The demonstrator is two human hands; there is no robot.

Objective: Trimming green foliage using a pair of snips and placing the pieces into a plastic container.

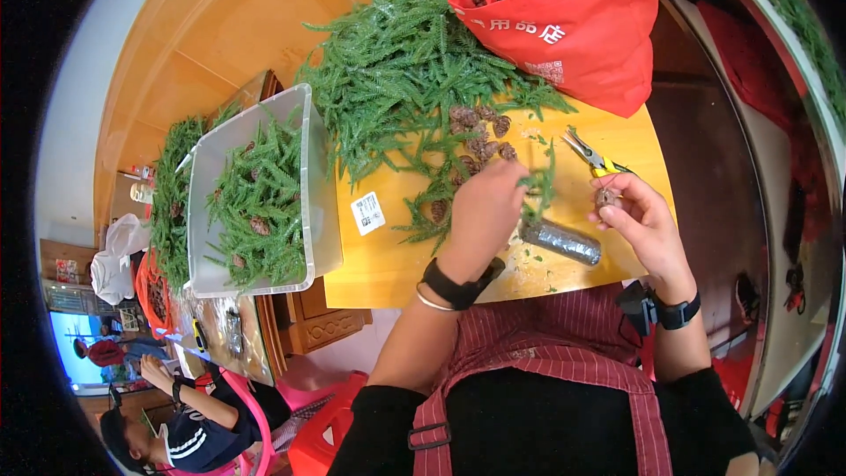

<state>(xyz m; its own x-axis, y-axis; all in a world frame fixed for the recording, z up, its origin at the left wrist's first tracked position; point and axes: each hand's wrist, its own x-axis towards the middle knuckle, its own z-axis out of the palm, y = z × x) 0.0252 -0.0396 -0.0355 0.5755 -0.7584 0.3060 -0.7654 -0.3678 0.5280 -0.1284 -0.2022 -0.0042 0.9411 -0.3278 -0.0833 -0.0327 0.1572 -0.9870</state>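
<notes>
My right hand (648,225) pinches a small brown pine cone (606,198) between thumb and fingers over the table's right side. Closed and slightly blurred, my left hand (487,204) has a green artificial pine sprig (545,183) at its fingertips. Just below the sprig lies a dark cylinder (562,242) that looks wrapped in clear film. Yellow-and-black pliers (599,157) rest beyond my right hand, jaws pointing away to the left. Loose pine cones (483,143) sit in a cluster beyond my left hand, and a sprig with a cone attached (438,211) lies to its left.
Green sprigs are heaped (397,62) at the back of the yellow table (357,278). A red bag (586,44) full of cones stands back right. At left is a clear plastic bin (304,167) of coned sprigs; a white label (367,212) lies beside it. Another person (189,427) sits lower left.
</notes>
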